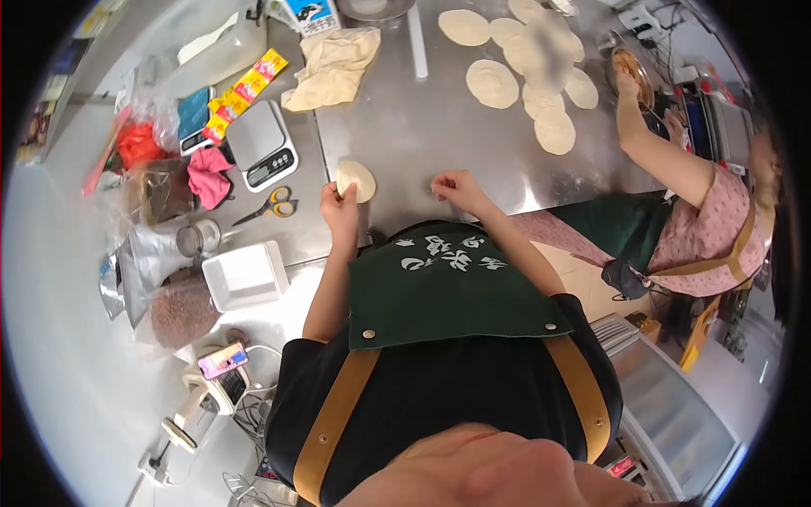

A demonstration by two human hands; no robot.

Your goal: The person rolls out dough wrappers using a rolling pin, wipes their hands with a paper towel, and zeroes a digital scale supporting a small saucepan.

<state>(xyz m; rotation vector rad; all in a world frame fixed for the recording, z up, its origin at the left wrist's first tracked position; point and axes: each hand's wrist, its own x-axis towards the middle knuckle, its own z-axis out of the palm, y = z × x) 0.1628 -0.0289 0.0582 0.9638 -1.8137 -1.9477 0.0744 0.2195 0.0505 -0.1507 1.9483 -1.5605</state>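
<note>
A pale disc of dough (358, 180) is pinched along its left edge between the thumb and fingers of my left hand (339, 211), at the front of the steel table. My right hand (460, 191) is over the table to the right, apart from the disc. Its fingers are curled together, and whether something small is in them cannot be made out. Several flat dough rounds (492, 84) lie at the far right of the table, some overlapping, partly behind a blurred grey patch.
Scissors (274, 205), a kitchen scale (262, 145) and a white tray (246, 276) are at left. A cream cloth (334, 68) lies further back. On the right, a co-worker's arm (663, 160) reaches to a metal bowl (644, 80) of brownish filling.
</note>
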